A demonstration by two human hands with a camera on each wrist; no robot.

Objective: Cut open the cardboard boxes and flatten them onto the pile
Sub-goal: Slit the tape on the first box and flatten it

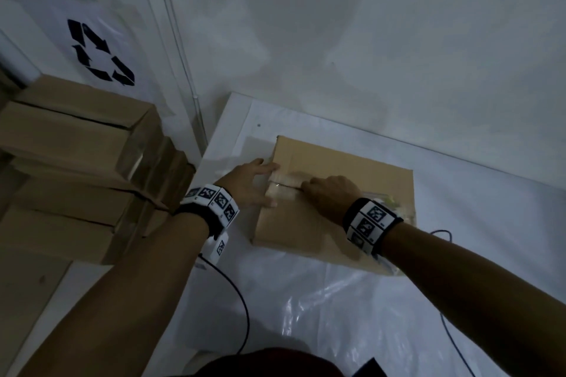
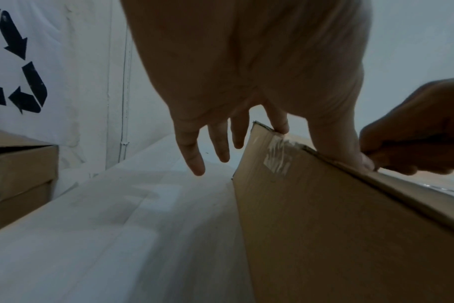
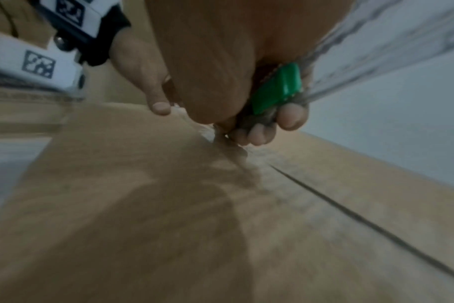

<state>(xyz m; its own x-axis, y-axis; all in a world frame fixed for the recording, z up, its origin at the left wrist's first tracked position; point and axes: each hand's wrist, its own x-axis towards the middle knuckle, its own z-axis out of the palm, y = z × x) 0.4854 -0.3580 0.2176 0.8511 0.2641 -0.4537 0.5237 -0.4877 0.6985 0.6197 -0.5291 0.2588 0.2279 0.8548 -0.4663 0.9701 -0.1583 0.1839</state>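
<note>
Head view: we steady the brown taped cardboard box at centre with our left hand, fingers spread flat at its 9 o'clock edge; our right hand grips a green-handled cutter on the seam.

A closed brown cardboard box lies flat on a white table, clear tape along its top seam.

Recycling-symbol sign on white wall; clear plastic sheet over table.
</note>
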